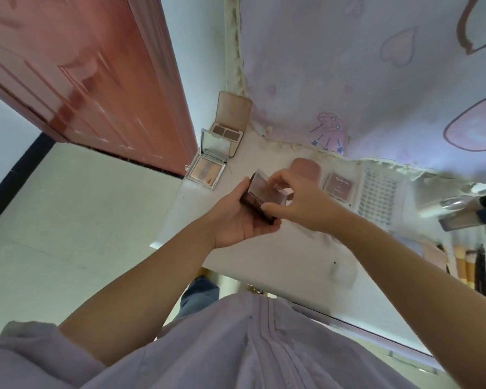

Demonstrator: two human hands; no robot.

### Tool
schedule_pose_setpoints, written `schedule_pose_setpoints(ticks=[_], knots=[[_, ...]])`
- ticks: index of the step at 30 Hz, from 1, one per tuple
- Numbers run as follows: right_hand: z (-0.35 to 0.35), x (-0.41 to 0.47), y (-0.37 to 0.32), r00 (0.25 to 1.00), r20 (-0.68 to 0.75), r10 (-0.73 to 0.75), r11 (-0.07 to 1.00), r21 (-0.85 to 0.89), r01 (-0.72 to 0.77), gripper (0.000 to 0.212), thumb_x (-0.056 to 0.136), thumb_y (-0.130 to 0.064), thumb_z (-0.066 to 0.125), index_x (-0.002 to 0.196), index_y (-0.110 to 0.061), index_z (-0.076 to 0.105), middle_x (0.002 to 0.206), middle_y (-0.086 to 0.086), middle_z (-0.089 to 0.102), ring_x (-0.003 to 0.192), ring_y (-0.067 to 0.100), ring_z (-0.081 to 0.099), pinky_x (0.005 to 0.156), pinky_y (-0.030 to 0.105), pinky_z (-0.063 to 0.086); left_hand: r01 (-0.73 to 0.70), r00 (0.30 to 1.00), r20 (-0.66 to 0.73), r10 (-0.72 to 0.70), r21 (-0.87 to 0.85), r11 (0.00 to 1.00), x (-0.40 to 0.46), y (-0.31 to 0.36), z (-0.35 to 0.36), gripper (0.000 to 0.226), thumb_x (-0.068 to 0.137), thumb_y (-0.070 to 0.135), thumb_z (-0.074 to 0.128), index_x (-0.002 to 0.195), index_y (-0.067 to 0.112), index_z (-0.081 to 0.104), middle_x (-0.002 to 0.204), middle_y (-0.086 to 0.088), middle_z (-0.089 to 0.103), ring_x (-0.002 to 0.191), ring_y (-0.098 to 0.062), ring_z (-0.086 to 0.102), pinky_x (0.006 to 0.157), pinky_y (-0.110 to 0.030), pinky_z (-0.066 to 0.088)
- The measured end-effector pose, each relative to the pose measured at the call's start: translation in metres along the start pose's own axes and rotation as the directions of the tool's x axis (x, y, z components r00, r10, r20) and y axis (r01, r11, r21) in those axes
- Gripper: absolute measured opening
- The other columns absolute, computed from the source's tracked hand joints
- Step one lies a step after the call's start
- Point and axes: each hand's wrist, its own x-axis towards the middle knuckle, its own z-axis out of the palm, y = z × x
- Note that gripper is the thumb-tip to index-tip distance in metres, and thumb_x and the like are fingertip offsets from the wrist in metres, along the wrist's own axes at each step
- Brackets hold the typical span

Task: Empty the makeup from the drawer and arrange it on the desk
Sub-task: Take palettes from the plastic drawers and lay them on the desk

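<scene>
- Both hands are meeting over the desk: our left hand [237,217] is cradling a small dark brown palette [261,199] in its curled palm, thumb along the near edge.
- Our right hand [295,200] is pinching the palette's glossy rectangular lid between thumb and fingertips; the lid is tilting up from the base.
- We are holding the palette above the white desk [264,248], not touching it.
- We are seeing two open compacts leaning near the far left corner: a silvery mirrored one [208,164] with striped pans, and a tan one [230,122] with two brown pans.
- Beyond our fingers, a rounded pink case [306,167] and a square reddish compact [338,186] are lying flat, beside a clear ridged tray [376,197].
- Brushes [477,270] are lying at the right edge, blurred.
- A pastel cloth [376,66] printed with hearts is hanging behind.
</scene>
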Motion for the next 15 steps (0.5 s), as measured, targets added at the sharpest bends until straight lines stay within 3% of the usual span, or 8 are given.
schedule_pose_setpoints(ticks=[2,4,7,11,15], knots=[[-0.011,0.001,-0.001,0.992,0.110,0.056,0.985,0.157,-0.073,0.029,0.082,-0.036,0.069,0.107,-0.028,0.056,0.107,-0.015,0.062,0.103,0.003,0.060,0.090,0.023,0.047,0.020,1.000,-0.005,-0.020,-0.040,0.999,-0.007,-0.006,-0.006,0.064,0.094,0.058,0.029,0.123,0.008,0.056,0.109,-0.022,0.062,0.093,-0.029,0.059,0.081,-0.038,0.054],[-0.021,0.003,0.002,0.975,0.200,0.092,0.917,0.365,-0.161,0.024,0.088,-0.034,0.064,0.108,-0.022,0.061,0.105,-0.005,0.070,0.101,0.011,0.066,0.087,0.027,0.053,0.056,0.998,0.027,-0.055,-0.048,0.997,-0.016,-0.009,-0.012,0.065,0.090,0.057,0.036,0.123,0.005,0.058,0.109,-0.026,0.062,0.090,-0.031,0.062,0.078,-0.038,0.055],[-0.023,0.004,0.002,0.971,0.184,0.154,0.758,0.608,-0.235,0.035,0.096,-0.040,0.048,0.108,-0.011,0.064,0.102,0.010,0.072,0.097,0.024,0.069,0.079,0.033,0.058,0.092,0.993,0.079,-0.087,-0.061,0.994,-0.025,-0.009,-0.020,0.068,0.084,0.055,0.042,0.124,0.003,0.059,0.111,-0.027,0.062,0.086,-0.031,0.066,0.075,-0.036,0.056],[0.005,0.004,-0.002,0.983,0.008,0.181,0.751,0.644,-0.143,0.040,0.089,-0.047,0.049,0.108,-0.014,0.062,0.100,0.008,0.073,0.092,0.020,0.070,0.077,0.031,0.058,0.077,0.995,0.074,-0.071,-0.085,0.993,-0.032,-0.004,-0.033,0.069,0.089,0.056,0.036,0.123,0.002,0.060,0.114,-0.025,0.062,0.089,-0.031,0.066,0.077,-0.036,0.056],[0.039,0.013,-0.008,0.983,-0.124,0.138,0.905,0.419,-0.074,0.010,0.093,-0.020,0.057,0.098,-0.024,0.065,0.093,-0.005,0.072,0.088,0.008,0.067,0.070,0.018,0.055,0.039,0.999,-0.008,-0.040,-0.052,0.998,-0.050,0.007,-0.054,0.060,0.096,0.049,0.032,0.124,0.003,0.059,0.120,-0.024,0.060,0.103,-0.035,0.063,0.086,-0.042,0.054]])
